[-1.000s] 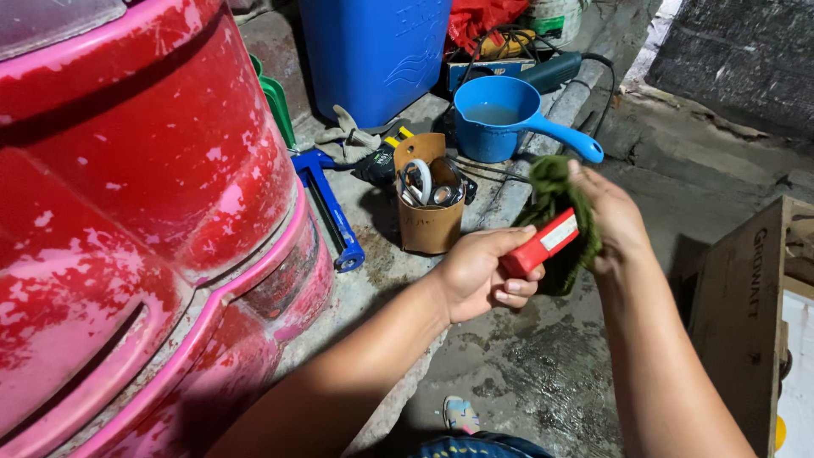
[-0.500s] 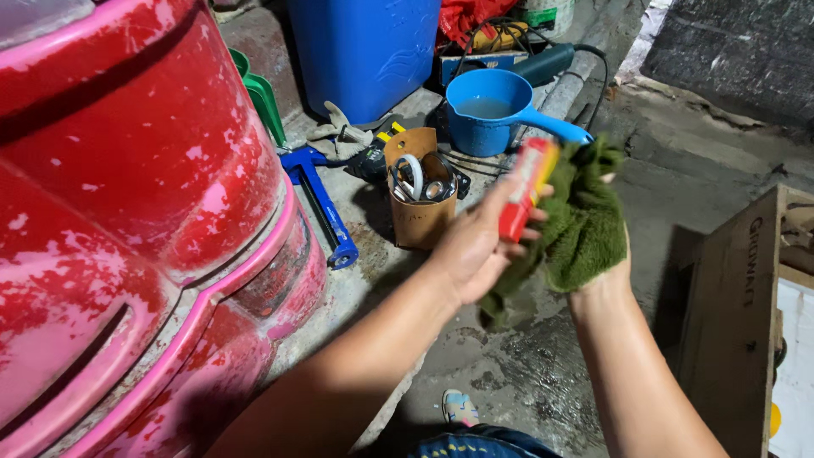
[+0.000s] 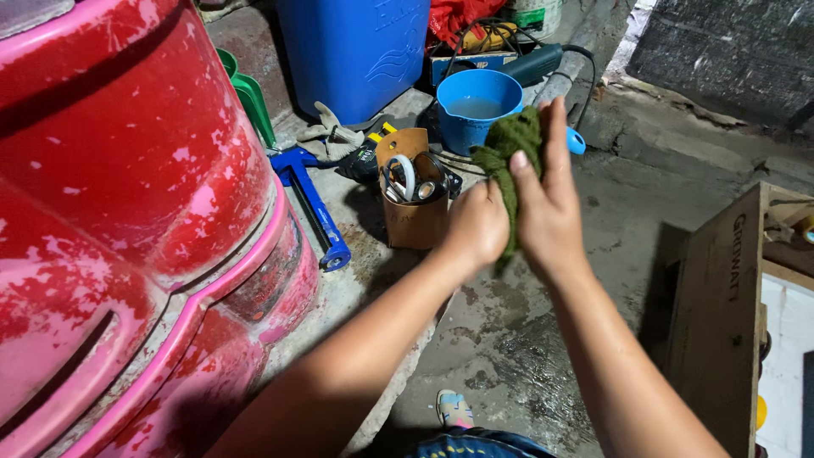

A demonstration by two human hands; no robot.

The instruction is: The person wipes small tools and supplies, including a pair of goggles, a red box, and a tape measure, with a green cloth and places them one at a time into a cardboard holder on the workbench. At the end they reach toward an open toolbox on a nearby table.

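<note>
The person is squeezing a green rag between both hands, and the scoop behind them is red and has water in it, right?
Not quite. The scoop is blue, not red; the head view shows it. The rest holds: the left hand and right hand press the green rag between them, and the scoop has water in it.

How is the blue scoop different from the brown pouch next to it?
The blue scoop is round plastic with a handle; the brown pouch is tall and flat-sided. The scoop holds water; the pouch holds metal tools. Both stand open-topped on the concrete.
</note>
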